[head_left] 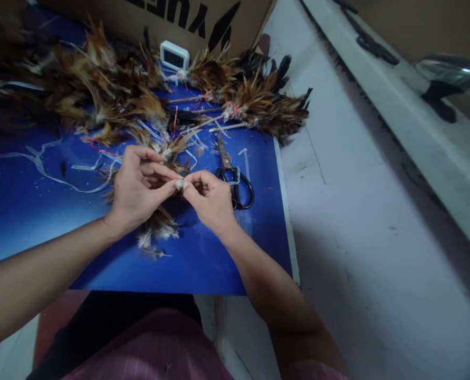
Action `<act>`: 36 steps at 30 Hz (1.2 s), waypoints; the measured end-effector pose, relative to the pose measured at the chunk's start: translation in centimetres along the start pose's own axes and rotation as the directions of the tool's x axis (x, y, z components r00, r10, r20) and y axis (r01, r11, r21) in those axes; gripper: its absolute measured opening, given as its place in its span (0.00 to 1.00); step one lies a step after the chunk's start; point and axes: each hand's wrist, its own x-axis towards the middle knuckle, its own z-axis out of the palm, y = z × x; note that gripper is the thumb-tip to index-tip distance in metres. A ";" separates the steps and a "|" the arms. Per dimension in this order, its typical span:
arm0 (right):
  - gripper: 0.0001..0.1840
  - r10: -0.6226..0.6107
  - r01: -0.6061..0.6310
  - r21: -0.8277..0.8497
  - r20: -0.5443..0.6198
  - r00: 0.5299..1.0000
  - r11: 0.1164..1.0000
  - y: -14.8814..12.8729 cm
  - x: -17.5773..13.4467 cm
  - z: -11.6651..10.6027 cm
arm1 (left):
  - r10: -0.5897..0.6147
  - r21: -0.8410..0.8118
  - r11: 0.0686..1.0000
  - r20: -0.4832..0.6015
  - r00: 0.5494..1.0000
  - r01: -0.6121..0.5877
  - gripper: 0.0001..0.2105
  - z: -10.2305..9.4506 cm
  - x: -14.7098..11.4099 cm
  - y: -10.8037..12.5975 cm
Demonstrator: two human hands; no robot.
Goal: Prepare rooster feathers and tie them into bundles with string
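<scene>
My left hand [137, 187] and my right hand [209, 200] meet over the blue table [203, 258]. Between their fingertips they pinch the pale, fluffy base of a feather [179, 184]. Both thumbs press against it, and my left fingers partly hide what lies behind. Brown feathers show just beyond the left fingers, and a small clump of brown and grey feathers [155, 232] rests below the hands. Beside my right hand lie scissors [235, 182] with black handles, their blades pointing away from me.
Loose brown feathers [96, 68] are heaped at the back left. Bundled feathers on sticks [258, 105] lie at the back right. A small white digital timer [174, 55] leans near a cardboard box [171, 21]. Clear plastic strips [40, 163] are scattered about. The table ends at a pale wall [337, 184].
</scene>
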 end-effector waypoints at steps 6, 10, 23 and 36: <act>0.04 -0.024 0.022 -0.073 -0.020 1.000 0.997 -0.1 -0.2 0.1 | -0.012 0.016 1.000 0.007 1.000 0.012 0.25 0.1 0.0 0.3; 0.04 -0.007 0.005 -0.067 -0.024 1.000 0.998 -0.2 -0.3 0.2 | -0.016 0.038 0.999 0.013 1.000 0.015 0.24 0.1 -0.1 0.4; 0.03 0.053 -0.052 0.015 -0.034 0.998 0.999 -0.1 -0.3 0.4 | -0.035 -0.001 0.999 -0.043 0.998 0.035 0.26 0.1 -0.1 0.5; 0.04 0.085 -0.083 0.059 -0.037 0.996 0.995 -0.1 -0.2 0.4 | -0.008 -0.051 0.999 -0.039 0.999 0.006 0.26 0.1 0.0 0.7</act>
